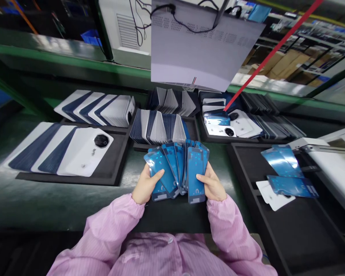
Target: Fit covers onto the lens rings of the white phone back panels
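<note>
A fan of blue frames [176,168] is held between both hands at the middle of the tabletop [20,199], close to its near edge. The left hand [145,186] grips the left side of the fan, thumb laid across the front of the outermost frame. The right hand [212,186] closes on the right side, thumb pressed on the foremost frame, which stands upright and reaches lowest. The frames overlap like cards, tops spread apart, bottoms gathered between the palms. Pink sleeves [112,226] cover both arms.

Left of the hands a black tray [115,165] holds white covers [84,151] lying flat and overlapped, with a second row behind it toward the far left. Straight beyond the fan, stacks of covers on edge [158,128] stand in a tray near the far edge. To the right, a larger black tray [290,230] carries a few loose blue films [291,186] lying on a white cover, well apart from the hands. A grey panel [201,42] hangs above the far edge.
</note>
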Action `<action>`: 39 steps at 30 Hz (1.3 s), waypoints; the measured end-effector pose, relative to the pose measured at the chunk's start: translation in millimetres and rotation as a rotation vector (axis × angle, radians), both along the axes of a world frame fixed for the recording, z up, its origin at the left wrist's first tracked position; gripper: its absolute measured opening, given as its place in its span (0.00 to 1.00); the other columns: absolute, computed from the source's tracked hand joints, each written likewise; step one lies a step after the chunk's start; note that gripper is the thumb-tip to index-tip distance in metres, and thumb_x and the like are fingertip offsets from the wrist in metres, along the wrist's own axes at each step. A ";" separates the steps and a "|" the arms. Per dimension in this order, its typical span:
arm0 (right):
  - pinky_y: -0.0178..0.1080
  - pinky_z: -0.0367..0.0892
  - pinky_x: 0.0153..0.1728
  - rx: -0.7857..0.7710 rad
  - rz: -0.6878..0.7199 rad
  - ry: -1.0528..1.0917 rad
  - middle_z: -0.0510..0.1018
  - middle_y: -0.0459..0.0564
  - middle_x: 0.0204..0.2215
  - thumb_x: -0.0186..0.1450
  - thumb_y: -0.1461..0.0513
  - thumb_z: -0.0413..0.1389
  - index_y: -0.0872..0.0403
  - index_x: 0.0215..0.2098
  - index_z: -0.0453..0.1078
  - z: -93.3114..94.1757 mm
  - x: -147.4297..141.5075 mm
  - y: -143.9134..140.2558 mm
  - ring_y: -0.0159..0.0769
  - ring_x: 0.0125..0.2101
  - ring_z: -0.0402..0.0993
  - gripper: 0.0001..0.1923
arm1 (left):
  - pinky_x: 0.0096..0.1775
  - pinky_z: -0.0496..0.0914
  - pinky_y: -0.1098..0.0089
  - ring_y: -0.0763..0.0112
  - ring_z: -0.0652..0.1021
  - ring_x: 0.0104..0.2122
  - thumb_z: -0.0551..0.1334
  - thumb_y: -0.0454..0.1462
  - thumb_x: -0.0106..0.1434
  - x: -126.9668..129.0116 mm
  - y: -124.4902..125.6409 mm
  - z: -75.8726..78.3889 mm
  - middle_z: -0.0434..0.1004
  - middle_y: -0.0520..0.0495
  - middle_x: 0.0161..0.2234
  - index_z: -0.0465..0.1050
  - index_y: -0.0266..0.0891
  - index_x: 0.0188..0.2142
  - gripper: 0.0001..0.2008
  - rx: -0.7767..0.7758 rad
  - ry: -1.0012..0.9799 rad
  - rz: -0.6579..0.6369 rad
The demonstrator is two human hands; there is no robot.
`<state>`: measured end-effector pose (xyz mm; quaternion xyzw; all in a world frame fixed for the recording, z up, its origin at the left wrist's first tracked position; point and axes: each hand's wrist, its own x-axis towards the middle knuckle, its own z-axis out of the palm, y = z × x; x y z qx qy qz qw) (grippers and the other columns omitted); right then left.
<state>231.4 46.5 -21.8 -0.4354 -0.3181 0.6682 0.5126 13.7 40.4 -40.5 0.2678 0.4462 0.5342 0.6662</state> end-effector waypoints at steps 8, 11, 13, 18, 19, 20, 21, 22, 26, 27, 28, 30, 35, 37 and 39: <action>0.50 0.69 0.52 0.035 0.058 -0.025 0.73 0.47 0.51 0.50 0.64 0.66 0.43 0.55 0.59 -8.2 -14.9 -7.0 0.42 0.48 0.73 0.37 | 0.50 0.69 0.64 0.62 0.77 0.47 0.60 0.51 0.61 3.6 -1.6 -3.1 0.77 0.46 0.47 0.69 0.42 0.48 0.22 0.001 0.099 0.009; 0.50 0.69 0.52 0.111 -0.002 -0.089 0.72 0.48 0.51 0.52 0.62 0.66 0.43 0.57 0.56 -5.2 -14.0 -7.9 0.42 0.48 0.73 0.38 | 0.49 0.70 0.64 0.62 0.77 0.47 0.57 0.53 0.62 2.7 -2.5 -3.2 0.76 0.46 0.48 0.68 0.42 0.49 0.22 0.024 0.107 0.050; 0.50 0.66 0.55 0.184 -0.041 -0.151 0.70 0.48 0.54 0.53 0.61 0.65 0.42 0.59 0.53 -4.3 -15.4 -9.3 0.42 0.51 0.71 0.40 | 0.51 0.68 0.64 0.63 0.76 0.48 0.57 0.53 0.63 2.8 -3.5 -4.9 0.75 0.46 0.49 0.67 0.43 0.50 0.22 0.101 0.117 0.057; 0.50 0.54 0.63 0.405 -0.014 -0.360 0.59 0.53 0.62 0.56 0.56 0.63 0.45 0.64 0.42 -20.3 -26.9 -19.0 0.42 0.62 0.58 0.46 | 0.55 0.65 0.62 0.59 0.73 0.53 0.71 0.46 0.49 12.7 -11.3 -7.2 0.71 0.43 0.53 0.60 0.42 0.55 0.36 0.306 0.135 -0.042; 0.50 0.50 0.64 0.441 0.029 -0.392 0.55 0.54 0.64 0.57 0.55 0.63 0.46 0.66 0.36 -26.1 -29.3 -21.5 0.41 0.64 0.53 0.49 | 0.56 0.64 0.62 0.59 0.72 0.54 0.73 0.44 0.47 16.2 -14.0 -6.9 0.70 0.42 0.54 0.59 0.42 0.55 0.39 0.312 0.151 -0.033; 0.50 0.47 0.65 0.473 0.074 -0.418 0.52 0.55 0.65 0.59 0.54 0.61 0.46 0.67 0.29 -31.9 -31.2 -23.7 0.40 0.66 0.49 0.51 | 0.56 0.64 0.61 0.58 0.72 0.54 0.74 0.42 0.45 19.6 -16.8 -6.6 0.70 0.42 0.54 0.59 0.43 0.55 0.40 0.309 0.179 -0.008; 0.51 0.45 0.65 0.508 0.114 -0.443 0.50 0.55 0.66 0.61 0.54 0.60 0.46 0.66 0.21 -37.0 -32.7 -25.4 0.39 0.67 0.47 0.54 | 0.56 0.64 0.60 0.58 0.72 0.54 0.74 0.41 0.44 22.9 -19.5 -6.4 0.71 0.42 0.53 0.59 0.43 0.54 0.40 0.303 0.214 0.023; 0.52 0.44 0.65 0.551 0.147 -0.469 0.50 0.56 0.66 0.62 0.54 0.58 0.45 0.65 0.15 -40.8 -33.8 -26.6 0.38 0.67 0.45 0.55 | 0.56 0.64 0.59 0.58 0.73 0.53 0.75 0.39 0.43 25.7 -22.0 -6.5 0.72 0.43 0.52 0.61 0.43 0.52 0.38 0.299 0.245 0.047; 0.54 0.42 0.65 0.685 0.197 -0.538 0.51 0.59 0.65 0.60 0.54 0.61 0.46 0.65 0.13 -40.4 -34.5 -26.6 0.42 0.67 0.46 0.59 | 0.55 0.65 0.56 0.55 0.76 0.49 0.76 0.39 0.38 31.1 -26.4 -10.8 0.75 0.43 0.46 0.65 0.42 0.48 0.37 0.318 0.244 0.014; 0.53 0.43 0.65 0.684 0.192 -0.537 0.50 0.59 0.65 0.57 0.54 0.63 0.47 0.66 0.16 -37.7 -33.9 -25.9 0.44 0.66 0.47 0.61 | 0.55 0.65 0.55 0.54 0.75 0.49 0.77 0.39 0.36 31.2 -26.2 -12.5 0.75 0.43 0.47 0.64 0.42 0.48 0.40 0.332 0.229 -0.013; 0.53 0.45 0.64 0.669 0.188 -0.527 0.51 0.60 0.65 0.55 0.54 0.65 0.47 0.67 0.20 -34.9 -33.0 -25.3 0.46 0.66 0.49 0.63 | 0.55 0.64 0.54 0.53 0.74 0.50 0.78 0.40 0.33 30.9 -25.8 -14.2 0.74 0.42 0.48 0.64 0.41 0.49 0.43 0.355 0.223 -0.042; 0.51 0.52 0.62 0.641 0.169 -0.500 0.57 0.60 0.61 0.51 0.55 0.68 0.47 0.68 0.27 -31.6 -30.7 -24.6 0.46 0.62 0.57 0.62 | 0.57 0.62 0.52 0.50 0.72 0.52 0.78 0.41 0.28 29.9 -25.6 -17.2 0.71 0.40 0.50 0.62 0.41 0.51 0.48 0.435 0.248 -0.093; 0.50 0.58 0.59 0.632 0.143 -0.426 0.67 0.56 0.52 0.46 0.55 0.71 0.48 0.65 0.41 -44.1 -29.8 -24.6 0.44 0.52 0.68 0.58 | 0.58 0.58 0.52 0.52 0.69 0.55 0.76 0.42 0.39 30.4 -34.7 -20.3 0.64 0.38 0.53 0.56 0.42 0.56 0.46 0.590 0.457 0.027; 0.50 0.58 0.59 0.609 0.162 -0.403 0.67 0.56 0.53 0.46 0.54 0.70 0.47 0.64 0.44 -51.2 -34.4 -24.3 0.44 0.53 0.68 0.55 | 0.59 0.58 0.53 0.53 0.68 0.55 0.74 0.40 0.43 32.3 -38.6 -19.6 0.64 0.38 0.53 0.54 0.43 0.57 0.45 0.568 0.486 0.058; 0.49 0.57 0.59 0.603 0.150 -0.436 0.65 0.56 0.56 0.49 0.55 0.69 0.47 0.61 0.49 -54.2 -40.5 -24.3 0.44 0.55 0.66 0.49 | 0.59 0.59 0.55 0.54 0.69 0.55 0.75 0.38 0.42 34.5 -39.8 -17.9 0.65 0.39 0.53 0.53 0.43 0.58 0.46 0.519 0.488 0.049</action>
